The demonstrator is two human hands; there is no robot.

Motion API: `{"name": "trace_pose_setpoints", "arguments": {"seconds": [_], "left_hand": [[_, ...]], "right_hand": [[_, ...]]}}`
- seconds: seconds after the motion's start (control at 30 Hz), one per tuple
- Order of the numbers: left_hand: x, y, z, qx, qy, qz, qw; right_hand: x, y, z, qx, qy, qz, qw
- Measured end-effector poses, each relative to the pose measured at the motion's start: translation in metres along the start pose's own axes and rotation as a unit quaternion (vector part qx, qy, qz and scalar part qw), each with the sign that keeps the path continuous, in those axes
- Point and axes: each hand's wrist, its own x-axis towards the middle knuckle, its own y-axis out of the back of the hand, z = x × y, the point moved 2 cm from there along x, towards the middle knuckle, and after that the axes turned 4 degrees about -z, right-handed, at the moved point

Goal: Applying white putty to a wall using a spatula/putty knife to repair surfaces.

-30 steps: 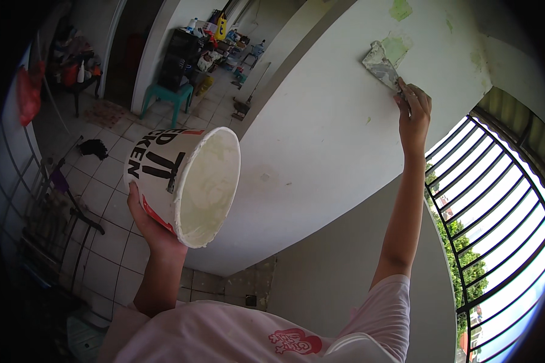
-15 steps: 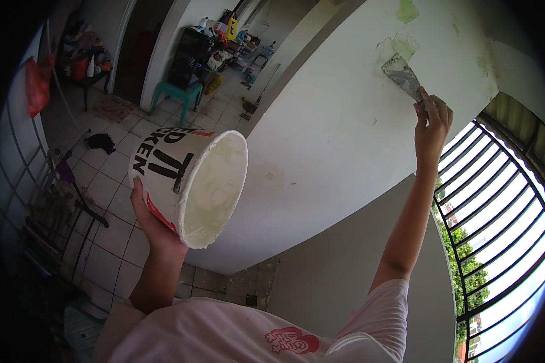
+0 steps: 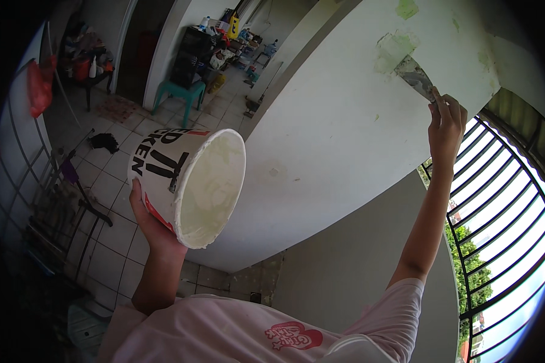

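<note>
My left hand [image 3: 157, 225] grips a white paper bucket [image 3: 157, 158] with black lettering and a red patch, tilted so its mouth faces right. Pale, creamy putty [image 3: 215, 187] coats its inside and rim. High on the right, my right hand [image 3: 447, 124] is closed round the handle of a putty knife [image 3: 416, 77]. The knife's broad, smeared metal blade lies at the white wall [image 3: 333, 157], at the lower right edge of a pale greenish smeared patch [image 3: 393, 51]. Another green spot [image 3: 407, 8] shows above it.
Black window bars [image 3: 496, 224] curve along the right side. Left and behind stand a teal stool [image 3: 178, 94] bearing a black cabinet [image 3: 191, 54], and a cluttered small table [image 3: 91, 75]. A red bag [image 3: 39, 88] hangs far left; a pale green stool [image 3: 88, 327] is at lower left.
My right hand and the putty knife have moved right and slightly down along the wall. The smeared patch looks broader and smoother. The bucket stays nearly in place.
</note>
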Motion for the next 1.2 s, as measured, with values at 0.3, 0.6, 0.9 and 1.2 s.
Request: {"name": "trace_pose_setpoints", "arguments": {"seconds": [0.3,0.6,0.9,1.2], "left_hand": [[-0.002,-0.012,0.003,0.01,-0.013,-0.002,1.0],[0.001,-0.002,0.002,0.009,-0.017,-0.015,1.0],[-0.001,-0.011,-0.005,0.015,0.0,-0.004,1.0],[0.006,-0.002,-0.007,0.023,-0.004,0.013,1.0]], "right_hand": [[0.04,-0.004,-0.037,0.022,0.022,0.042,0.999],[-0.003,0.015,-0.008,-0.058,0.014,-0.012,0.998],[0.013,0.001,-0.037,-0.039,0.026,0.008,0.999],[0.007,0.01,-0.038,0.022,0.008,0.027,0.999]]}}
